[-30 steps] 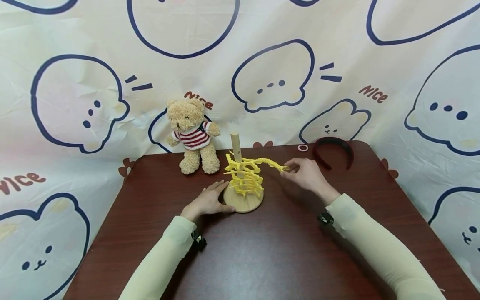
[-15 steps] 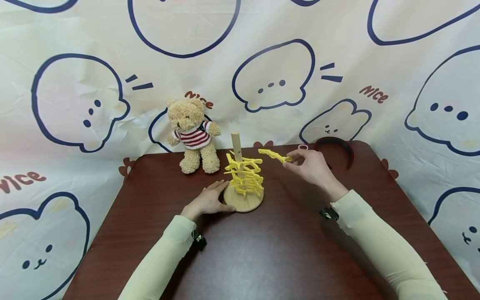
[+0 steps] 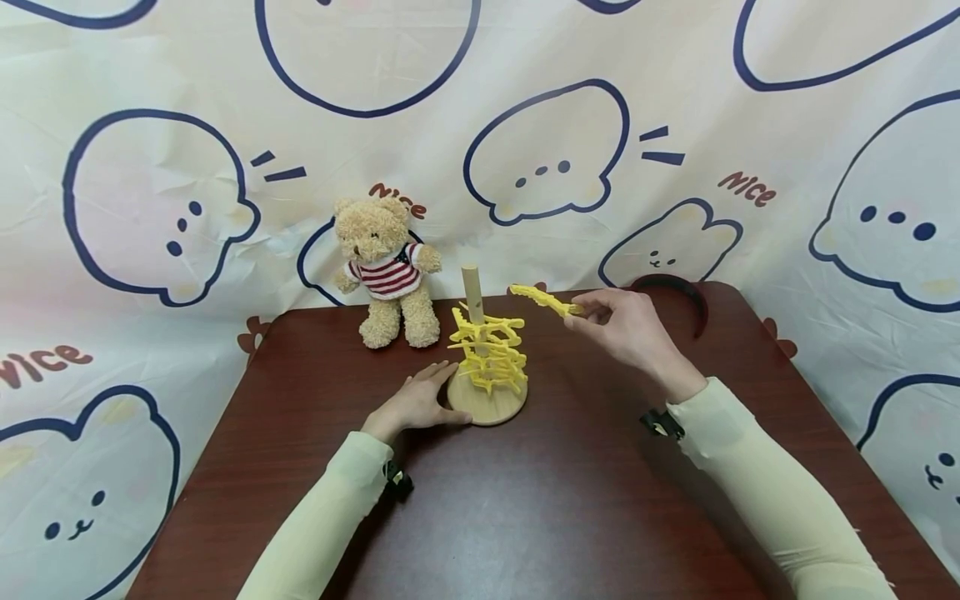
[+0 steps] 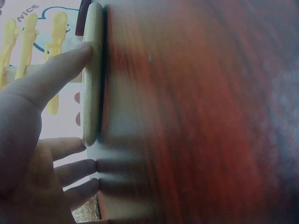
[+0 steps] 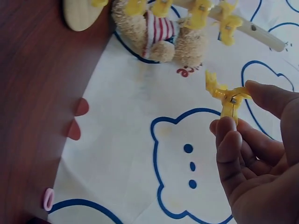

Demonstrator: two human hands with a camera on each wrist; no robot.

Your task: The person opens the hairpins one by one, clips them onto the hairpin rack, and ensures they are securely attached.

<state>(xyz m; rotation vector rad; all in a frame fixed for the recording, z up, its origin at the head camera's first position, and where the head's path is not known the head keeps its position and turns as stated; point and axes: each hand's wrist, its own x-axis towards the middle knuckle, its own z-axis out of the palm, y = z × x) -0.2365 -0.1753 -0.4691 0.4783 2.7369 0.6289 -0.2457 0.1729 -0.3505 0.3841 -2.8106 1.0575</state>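
A wooden stand (image 3: 472, 292) has a round base (image 3: 491, 410) and an upright post, with several yellow hair clips (image 3: 487, 337) arrayed about the post. My left hand (image 3: 416, 402) holds the base by its left side. In the left wrist view the thumb (image 4: 63, 70) lies at the rim and a finger touches the rim's other end. Up and to the right of the stand, apart from it, my right hand (image 3: 626, 333) pinches another yellow hair clip (image 3: 542, 298) by its tail end. In the right wrist view that clip (image 5: 232, 99) shows a small metal spring between thumb and fingers.
A teddy bear (image 3: 390, 271) in a striped shirt sits behind the stand, to its left. Beyond my right hand lies a dark red headband (image 3: 697, 304). A small pink ring (image 5: 48, 199) lies near the table edge. A printed cloth (image 3: 420, 142) hangs behind the table (image 3: 495, 517).
My right hand has pulled the clip off the clips on the stand and raised it up and slightly right. The left hand has stayed on the base.
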